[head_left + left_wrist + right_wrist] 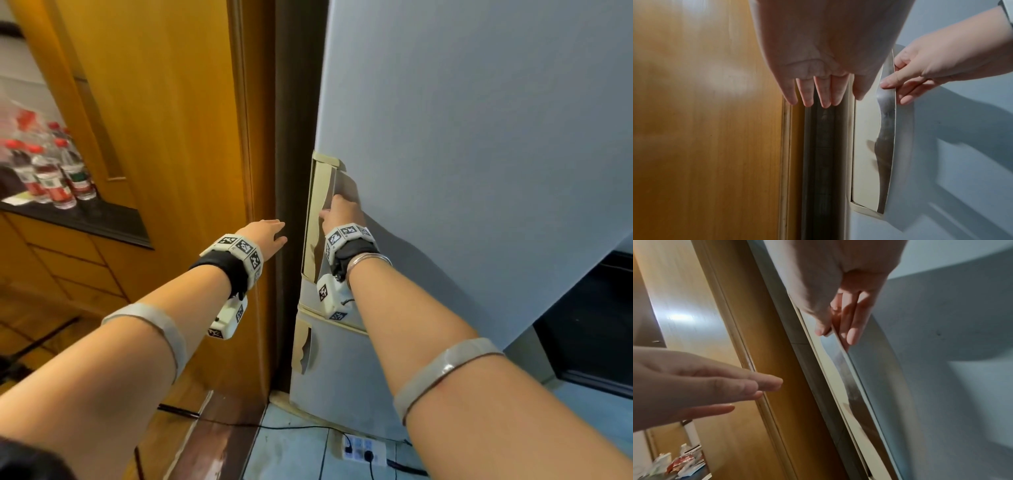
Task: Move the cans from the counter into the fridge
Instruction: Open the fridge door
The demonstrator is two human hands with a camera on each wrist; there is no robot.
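The right hand pinches the handle edge of the pale grey fridge, at frame centre. A narrow dark gap separates it from the wooden panel. The left hand hovers there, fingers straight and together. Bottles stand on the bench, left.

You wear a black wrist strap behind each of your hands, ringed by white blocks printed with black square markers. A white camera box hangs under each strap. A silver bangle and grey elastic armbands sit farther up your bare arms.
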